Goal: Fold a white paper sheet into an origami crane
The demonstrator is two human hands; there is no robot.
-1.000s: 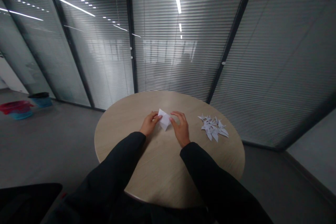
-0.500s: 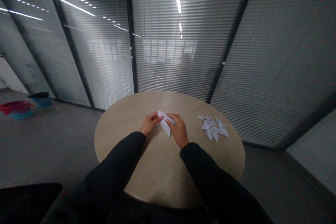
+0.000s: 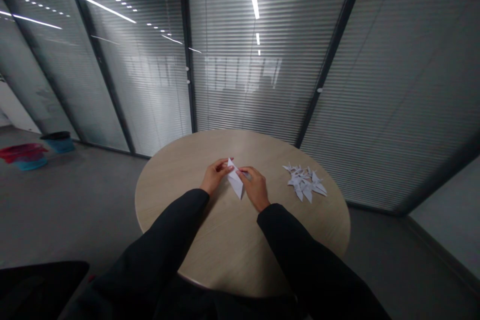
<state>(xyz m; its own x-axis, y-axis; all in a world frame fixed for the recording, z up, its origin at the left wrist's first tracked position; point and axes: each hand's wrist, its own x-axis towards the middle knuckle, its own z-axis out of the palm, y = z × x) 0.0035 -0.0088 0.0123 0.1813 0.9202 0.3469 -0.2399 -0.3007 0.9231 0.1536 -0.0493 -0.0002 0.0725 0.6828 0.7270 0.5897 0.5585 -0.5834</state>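
A folded piece of white paper is held between both hands over the middle of the tabletop, one point toward the far side and another toward the person. The left hand pinches its upper left part between thumb and fingers. The right hand grips its right edge the same way, close to the left thumb. To the right, well apart from the hands, a pile of folded white paper shapes lies near the tabletop's right edge. Beyond stand glass panels with blinds; two bins, one blue with a black rim and one with a red liner, stand on the floor at far left.
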